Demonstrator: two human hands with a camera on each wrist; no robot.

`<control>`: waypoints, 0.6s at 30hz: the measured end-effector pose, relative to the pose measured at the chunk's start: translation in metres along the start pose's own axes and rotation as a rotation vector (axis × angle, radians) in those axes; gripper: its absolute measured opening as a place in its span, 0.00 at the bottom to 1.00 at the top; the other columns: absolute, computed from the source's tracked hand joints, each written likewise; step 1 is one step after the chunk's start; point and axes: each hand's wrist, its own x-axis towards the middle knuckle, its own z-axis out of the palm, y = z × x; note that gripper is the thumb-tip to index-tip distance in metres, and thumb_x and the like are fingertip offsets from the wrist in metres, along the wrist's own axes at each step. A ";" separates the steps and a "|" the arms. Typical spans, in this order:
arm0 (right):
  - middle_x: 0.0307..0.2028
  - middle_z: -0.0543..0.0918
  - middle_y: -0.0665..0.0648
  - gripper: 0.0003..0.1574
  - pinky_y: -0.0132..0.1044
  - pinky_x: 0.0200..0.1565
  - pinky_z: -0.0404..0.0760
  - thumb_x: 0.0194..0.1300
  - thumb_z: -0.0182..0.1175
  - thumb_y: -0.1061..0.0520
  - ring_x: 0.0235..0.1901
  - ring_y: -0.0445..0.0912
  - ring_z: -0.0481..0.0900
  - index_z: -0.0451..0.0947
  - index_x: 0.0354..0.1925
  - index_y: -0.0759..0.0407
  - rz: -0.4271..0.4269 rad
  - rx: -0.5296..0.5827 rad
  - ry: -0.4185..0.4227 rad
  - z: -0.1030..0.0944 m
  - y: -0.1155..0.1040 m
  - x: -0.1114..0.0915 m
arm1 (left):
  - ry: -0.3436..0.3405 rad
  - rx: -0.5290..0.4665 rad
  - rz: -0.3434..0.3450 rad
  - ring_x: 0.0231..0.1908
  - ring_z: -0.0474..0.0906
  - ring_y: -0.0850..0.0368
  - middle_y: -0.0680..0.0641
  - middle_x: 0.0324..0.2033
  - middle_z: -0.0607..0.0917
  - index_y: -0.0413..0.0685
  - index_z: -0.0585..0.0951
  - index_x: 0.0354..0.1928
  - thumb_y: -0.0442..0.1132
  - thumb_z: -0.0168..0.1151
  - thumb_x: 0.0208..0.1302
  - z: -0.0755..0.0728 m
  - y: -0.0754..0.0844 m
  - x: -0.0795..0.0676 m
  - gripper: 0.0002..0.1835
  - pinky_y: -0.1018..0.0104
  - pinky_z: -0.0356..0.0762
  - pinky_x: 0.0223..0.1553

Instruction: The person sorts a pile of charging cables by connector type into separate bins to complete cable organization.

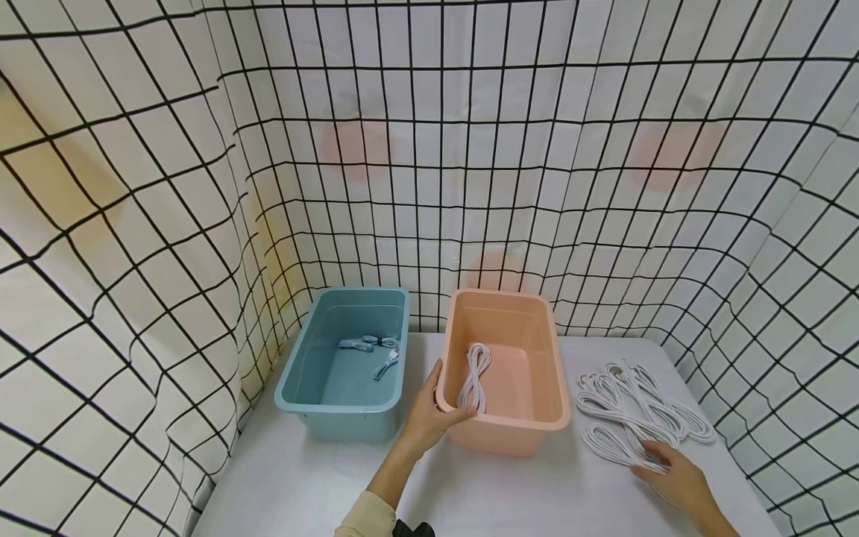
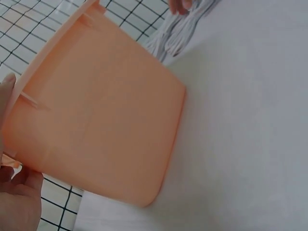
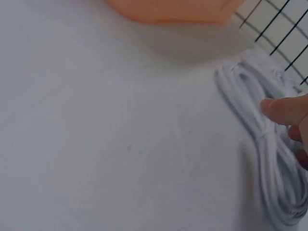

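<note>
My left hand [image 1: 428, 419] grips the near left corner of the peach bin [image 1: 470, 426], its thumb over the rim. In the left wrist view, fingers [image 2: 24, 192] curl at the bin's rim. Inside that bin lies a looped white cable [image 1: 475, 373]. At the right, my right hand [image 1: 678, 481] pinches the end of a bundled white cable [image 1: 607, 444] on the near side of a pile. The right wrist view shows the thumb on this bundle [image 3: 267, 144], with the other fingers partly hidden behind it.
A blue bin [image 1: 345, 408] stands left of the peach one, with several small tied cables [image 1: 379, 341] inside. More looped white cables [image 1: 631, 395] lie on the white table [image 1: 268, 485]. Black wire grid [image 1: 429, 171] encloses the back and both sides.
</note>
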 end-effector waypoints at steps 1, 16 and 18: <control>0.61 0.76 0.77 0.49 0.73 0.50 0.72 0.62 0.73 0.37 0.58 0.77 0.71 0.72 0.65 0.71 0.005 -0.030 -0.019 0.003 0.002 -0.001 | -0.005 -0.001 -0.004 0.68 0.69 0.40 0.38 0.76 0.62 0.49 0.48 0.84 0.40 0.81 0.56 -0.001 0.000 0.000 0.62 0.45 0.73 0.63; 0.53 0.79 0.78 0.26 0.71 0.52 0.74 0.62 0.72 0.59 0.55 0.77 0.73 0.81 0.55 0.70 -0.131 -0.109 0.105 0.022 0.015 -0.005 | -0.053 -0.129 -0.003 0.69 0.68 0.40 0.36 0.77 0.60 0.53 0.52 0.83 0.39 0.83 0.53 -0.011 -0.010 -0.002 0.62 0.54 0.73 0.63; 0.52 0.81 0.76 0.25 0.70 0.52 0.74 0.60 0.73 0.59 0.54 0.77 0.75 0.82 0.53 0.70 -0.146 -0.111 0.101 0.021 0.015 -0.004 | -0.047 -0.121 -0.011 0.69 0.68 0.40 0.38 0.77 0.61 0.53 0.53 0.83 0.39 0.84 0.53 -0.011 -0.011 -0.003 0.62 0.55 0.73 0.63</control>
